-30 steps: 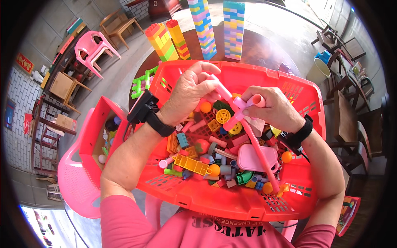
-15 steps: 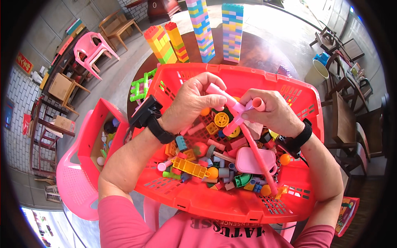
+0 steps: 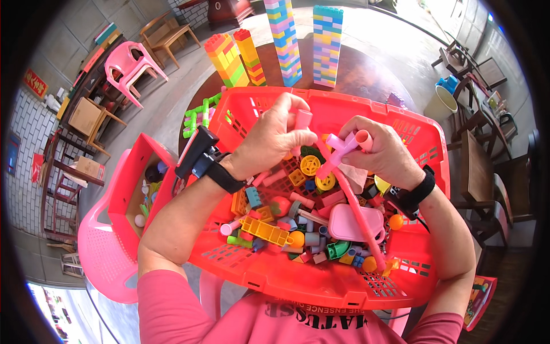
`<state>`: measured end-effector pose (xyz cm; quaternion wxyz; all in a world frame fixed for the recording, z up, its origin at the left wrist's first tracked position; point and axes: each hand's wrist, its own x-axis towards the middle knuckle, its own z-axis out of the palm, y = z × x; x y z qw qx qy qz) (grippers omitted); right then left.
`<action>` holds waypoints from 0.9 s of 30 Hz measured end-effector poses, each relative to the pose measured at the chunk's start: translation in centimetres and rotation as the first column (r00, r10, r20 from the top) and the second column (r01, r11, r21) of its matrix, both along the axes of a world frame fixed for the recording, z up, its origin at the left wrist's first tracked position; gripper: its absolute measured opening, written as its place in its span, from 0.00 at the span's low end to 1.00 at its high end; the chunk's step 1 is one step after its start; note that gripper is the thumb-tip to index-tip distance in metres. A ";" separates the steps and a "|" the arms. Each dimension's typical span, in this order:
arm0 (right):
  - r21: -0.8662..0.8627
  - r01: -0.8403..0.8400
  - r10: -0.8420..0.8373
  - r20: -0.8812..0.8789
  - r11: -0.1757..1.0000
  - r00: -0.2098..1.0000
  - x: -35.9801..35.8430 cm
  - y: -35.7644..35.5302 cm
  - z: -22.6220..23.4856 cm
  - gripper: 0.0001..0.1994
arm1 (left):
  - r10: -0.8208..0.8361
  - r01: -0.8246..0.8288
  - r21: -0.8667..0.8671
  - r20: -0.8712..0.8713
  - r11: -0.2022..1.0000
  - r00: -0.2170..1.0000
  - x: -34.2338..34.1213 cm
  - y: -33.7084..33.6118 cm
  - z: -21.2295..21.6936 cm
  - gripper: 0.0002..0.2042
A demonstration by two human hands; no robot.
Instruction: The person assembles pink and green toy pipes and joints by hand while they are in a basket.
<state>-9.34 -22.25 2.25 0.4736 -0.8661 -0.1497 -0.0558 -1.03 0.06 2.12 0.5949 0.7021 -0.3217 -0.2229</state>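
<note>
My left hand (image 3: 274, 131) is closed around a short pink tube (image 3: 303, 119), which stands nearly upright and apart from the other pieces. To its right, my right hand (image 3: 382, 148) pinches a pink-and-lilac branching pipe connector (image 3: 342, 147). A pink tube end (image 3: 364, 139) sticks up by its fingers. Both hands are above a red plastic basket (image 3: 258, 277) of mixed toy pieces. Among these lie a yellow wheel (image 3: 310, 165), a yellow beam (image 3: 264, 231), a pink lidded case (image 3: 356, 222) and a green curved pipe (image 3: 338, 249). A long red bar (image 3: 360, 215) slants across the basket.
Brick towers (image 3: 327, 49) stand on the round brown table (image 3: 366, 69) beyond the basket. A green pipe frame (image 3: 200, 117) lies by its left rim. Left of me, a red box (image 3: 127, 198) of toys rests on a pink chair (image 3: 103, 258).
The pink tube in my left hand has come away from the connector and turned upright. My right hand has shifted slightly right with the connector.
</note>
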 end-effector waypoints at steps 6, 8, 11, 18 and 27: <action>-0.014 0.004 -0.004 -0.047 1.000 0.999 -0.2 -0.2 0.5 0.12 | -0.077 0.061 0.131 0.120 0.989 0.990 -0.5 -0.1 -0.1 0.11; -0.033 -0.032 0.029 -0.106 0.999 0.994 -0.3 -0.2 0.7 0.12 | -0.078 0.063 0.109 0.137 0.992 0.987 -0.4 -0.1 0.0 0.11; -0.023 -0.037 0.035 -0.109 0.999 0.993 -0.4 0.0 0.9 0.12 | -0.094 0.082 0.089 0.147 0.993 0.985 -0.3 -0.1 0.0 0.11; 0.016 -0.098 0.099 -0.035 0.995 0.994 -0.2 0.0 0.7 0.11 | -0.195 0.175 0.145 0.138 0.974 0.971 0.1 0.1 -0.1 0.10; 0.066 -0.129 0.137 -0.151 0.989 0.979 -0.6 0.2 1.1 0.10 | -0.232 0.243 0.125 -0.094 0.962 0.968 -0.2 0.4 0.3 0.10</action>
